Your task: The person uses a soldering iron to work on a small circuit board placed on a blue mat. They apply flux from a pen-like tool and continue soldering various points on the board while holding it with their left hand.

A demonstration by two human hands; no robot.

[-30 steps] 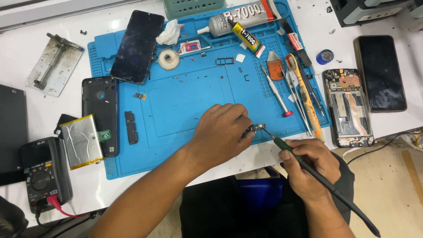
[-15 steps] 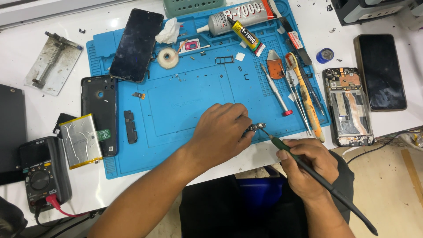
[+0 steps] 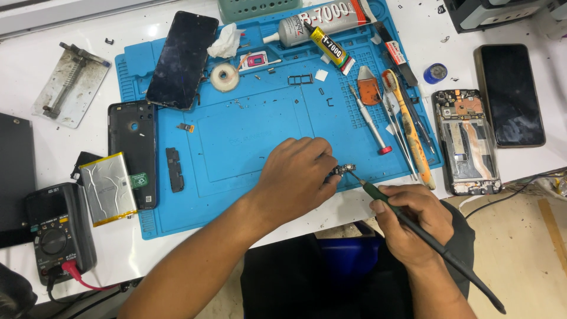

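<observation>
My left hand [image 3: 298, 174] rests on the near edge of the blue work mat [image 3: 248, 136] and pinches a small dark circuit part [image 3: 342, 171] between its fingertips. My right hand [image 3: 410, 221] grips a soldering iron [image 3: 431, 242] with a green and black handle, held like a pen. The iron's metal tip touches the small part from the right. The iron's black handle runs down and to the right, off past my wrist.
On the mat lie a phone screen [image 3: 183, 59], tape roll [image 3: 225, 77], glue tubes [image 3: 322, 20], screwdriver [image 3: 369, 121], tweezers and a toothbrush [image 3: 410, 130]. An opened phone [image 3: 466, 142] and a dark phone [image 3: 509, 94] lie right. Left: back cover [image 3: 133, 150], battery [image 3: 107, 188], multimeter [image 3: 56, 233].
</observation>
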